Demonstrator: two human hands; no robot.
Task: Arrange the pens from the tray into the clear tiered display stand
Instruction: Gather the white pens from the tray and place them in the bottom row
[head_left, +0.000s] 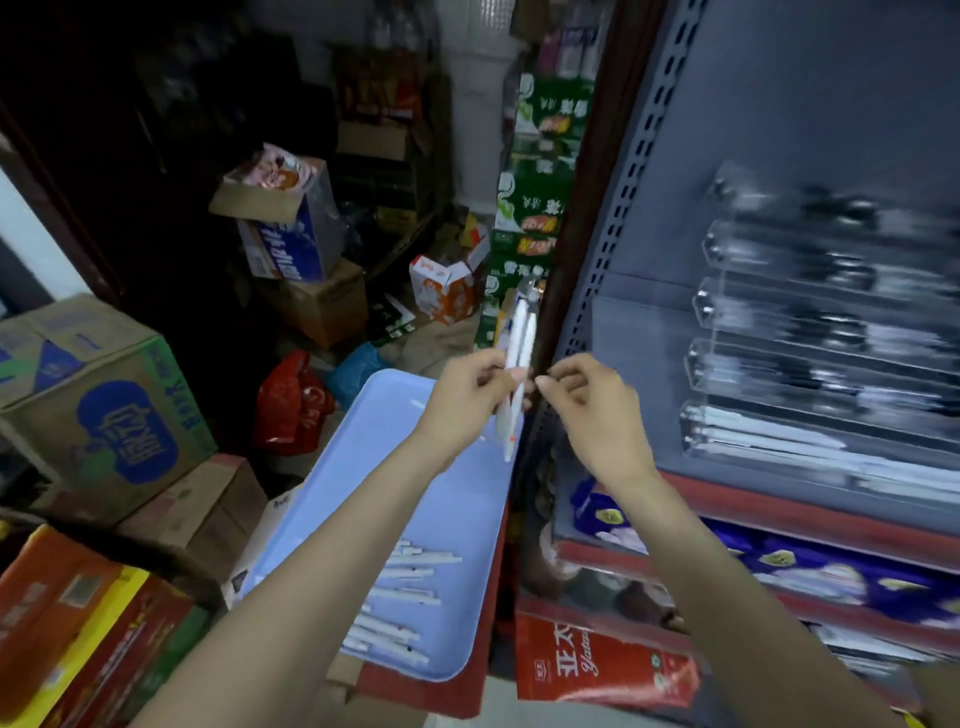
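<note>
The left hand (465, 397) grips a small bunch of white plastic pens (514, 374) standing nearly upright above the pale blue tray (447, 525), the right hand (589, 402) pinches in empty beside them, nearer the clear tiered stand (810, 332) on the right.

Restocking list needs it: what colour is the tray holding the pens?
Light blue tray, seen in the head view.
</note>
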